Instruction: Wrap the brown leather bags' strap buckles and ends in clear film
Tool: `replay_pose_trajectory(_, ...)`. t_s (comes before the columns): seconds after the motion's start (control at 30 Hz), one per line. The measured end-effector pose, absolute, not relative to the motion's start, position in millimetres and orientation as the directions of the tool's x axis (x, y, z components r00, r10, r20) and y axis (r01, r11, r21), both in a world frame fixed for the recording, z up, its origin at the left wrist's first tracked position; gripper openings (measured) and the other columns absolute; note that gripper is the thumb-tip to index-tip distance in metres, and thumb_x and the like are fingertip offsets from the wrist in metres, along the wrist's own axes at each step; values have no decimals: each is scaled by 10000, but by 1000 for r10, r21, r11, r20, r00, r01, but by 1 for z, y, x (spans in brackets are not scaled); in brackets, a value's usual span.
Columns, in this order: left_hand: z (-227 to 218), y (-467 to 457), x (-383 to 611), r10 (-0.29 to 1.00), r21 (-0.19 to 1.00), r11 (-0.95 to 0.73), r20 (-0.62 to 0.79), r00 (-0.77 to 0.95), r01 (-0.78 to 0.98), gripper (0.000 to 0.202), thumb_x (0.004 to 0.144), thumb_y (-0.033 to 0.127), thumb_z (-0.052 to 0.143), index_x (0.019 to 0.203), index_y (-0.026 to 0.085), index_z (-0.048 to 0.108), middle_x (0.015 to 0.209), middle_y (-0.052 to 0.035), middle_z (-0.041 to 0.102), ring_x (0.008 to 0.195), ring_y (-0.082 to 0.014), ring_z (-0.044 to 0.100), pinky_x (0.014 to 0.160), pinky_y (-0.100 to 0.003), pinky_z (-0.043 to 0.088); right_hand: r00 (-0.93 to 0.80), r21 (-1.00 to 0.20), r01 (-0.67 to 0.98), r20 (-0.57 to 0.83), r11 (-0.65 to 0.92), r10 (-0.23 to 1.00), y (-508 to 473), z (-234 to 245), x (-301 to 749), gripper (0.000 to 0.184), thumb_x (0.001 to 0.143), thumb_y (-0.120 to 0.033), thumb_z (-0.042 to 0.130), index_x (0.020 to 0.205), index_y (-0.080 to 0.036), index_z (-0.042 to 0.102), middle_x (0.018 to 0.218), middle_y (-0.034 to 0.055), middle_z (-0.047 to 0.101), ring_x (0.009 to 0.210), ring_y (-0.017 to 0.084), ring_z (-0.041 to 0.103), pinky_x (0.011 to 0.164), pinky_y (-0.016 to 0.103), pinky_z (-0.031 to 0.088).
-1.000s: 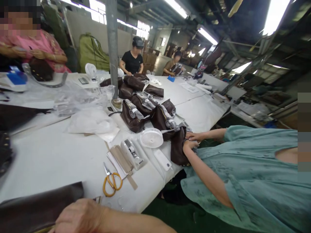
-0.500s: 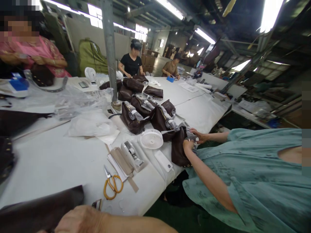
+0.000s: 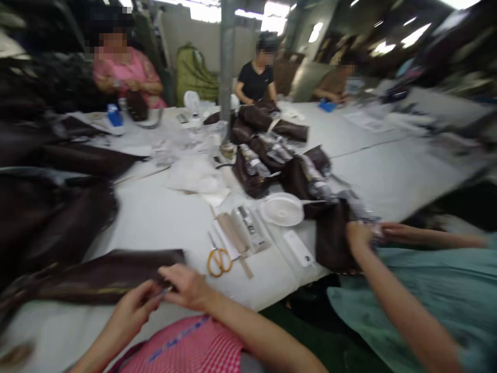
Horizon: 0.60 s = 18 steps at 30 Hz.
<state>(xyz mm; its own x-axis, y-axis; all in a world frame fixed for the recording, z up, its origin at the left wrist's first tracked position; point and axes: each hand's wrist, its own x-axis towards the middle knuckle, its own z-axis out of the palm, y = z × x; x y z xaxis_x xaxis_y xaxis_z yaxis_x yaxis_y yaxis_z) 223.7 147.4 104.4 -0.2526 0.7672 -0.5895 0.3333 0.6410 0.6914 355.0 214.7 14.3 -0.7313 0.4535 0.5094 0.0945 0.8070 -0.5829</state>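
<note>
My left hand and my right hand meet at the near edge of the white table, both pinched on the end of a long dark brown leather piece that stretches away to the left. A small metal part seems to sit between the fingertips, too blurred to name. Yellow-handled scissors lie just right of my right hand.
A person in a teal top handles a brown bag at my right. A small white fan, a tape dispenser and several brown bags fill the table's middle. More dark leather is heaped at the left. Other workers sit across.
The view has swung left and down. Both my hands now show together on the leather piece; earlier only one hand showed at the bottom edge.
</note>
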Motion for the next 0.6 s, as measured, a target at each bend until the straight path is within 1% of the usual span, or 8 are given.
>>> replay_pose_trajectory(0.03,104,144,223,779,703,627,-575,-250,335,319,538,470,623,585,217,434,478,70,427,413,-93,374,370,-187,259,-732,-668,39,487,743,476,213,18,359,437,845,-323,619,1201,-88,523,1090,126,658,1020,181,610,889,276,513)
replay_pose_trajectory(0.1,100,140,217,770,694,637,-591,-242,335,233,586,390,598,630,204,465,497,65,455,415,-88,388,380,-186,273,-741,-807,-49,425,588,521,216,18,363,441,853,-271,607,1259,-129,507,1129,127,628,1057,190,592,921,326,500)
replay_pose_trajectory(0.2,92,137,208,735,662,676,-632,-244,322,121,616,263,570,680,186,504,498,70,462,415,-77,393,392,-175,283,-783,-899,-105,338,425,522,223,14,362,421,867,-209,575,1281,-175,512,1056,92,627,969,171,604,888,339,505)
replay_pose_trajectory(0.27,90,135,207,745,672,666,-618,-251,323,75,631,210,548,691,179,517,502,71,460,429,-75,397,406,-171,290,-810,-914,-106,308,393,499,224,18,361,336,869,-182,564,1205,-181,577,1014,82,632,954,172,598,881,339,498)
replay_pose_trajectory(0.33,89,132,207,777,697,629,-584,-236,345,55,640,181,541,693,172,528,525,65,472,462,-78,418,428,-174,305,-832,-909,-111,306,402,462,225,23,360,245,862,-170,569,1097,-183,636,1016,85,633,966,179,591,878,339,490)
replay_pose_trajectory(0.43,88,131,206,806,718,589,-559,-197,371,54,649,164,544,703,164,545,559,54,504,492,-89,450,451,-187,327,-853,-900,-118,309,420,421,227,28,355,142,862,-175,577,965,-193,674,981,73,639,925,173,596,833,319,489)
replay_pose_trajectory(0.5,87,132,204,795,705,601,-577,-188,377,63,657,162,542,720,165,545,562,52,519,471,-91,450,445,-197,333,-856,-899,-123,311,421,412,229,28,353,111,877,-178,564,885,-197,673,921,58,639,872,162,597,794,301,485)
replay_pose_trajectory(0.6,86,134,202,771,678,628,-609,-186,383,81,652,150,542,730,170,533,560,51,536,450,-98,462,440,-208,348,-856,-893,-128,319,432,406,229,28,351,142,896,-168,532,811,-190,643,877,51,627,837,156,585,770,292,473)
